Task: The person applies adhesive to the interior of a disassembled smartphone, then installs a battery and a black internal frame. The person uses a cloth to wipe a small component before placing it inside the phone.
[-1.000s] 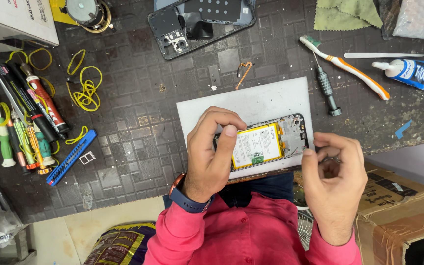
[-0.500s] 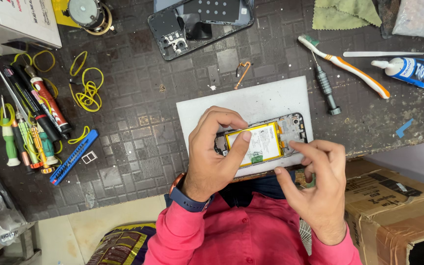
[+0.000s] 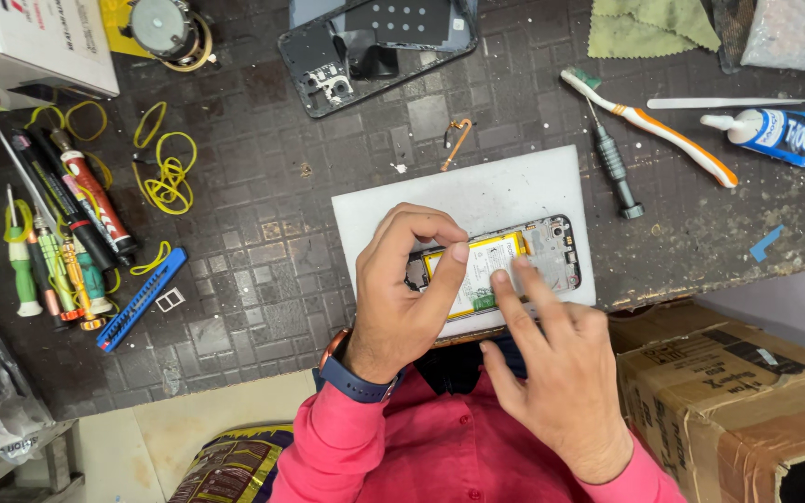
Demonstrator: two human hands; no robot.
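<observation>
Opened phone (image 3: pixel 552 253) — light, fragile, prob.; grip by edges. My left hand (image 3: pixel 407 284) pinches battery (image 3: pixel 482 270) at 9 o'clock; right hand (image 3: pixel 552 373) fingers press it flat, grasping nothing.

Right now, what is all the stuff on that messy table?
opened phone: 1, yellow battery showing, on the white mat
white mat: 1, centre
phone back cover: 1, black, top
toothbrush: 1, white and orange, upper right
small screwdriver: 1, dark, beside the mat
glue tube: 1, blue and white, right
cloth: 1, green, top
rubber bands: several, yellow, left
hand tools: many, mixed colours, left
cardboard box: 1, brown, lower right
left hand: on the phone
right hand: fingers on the battery
</observation>
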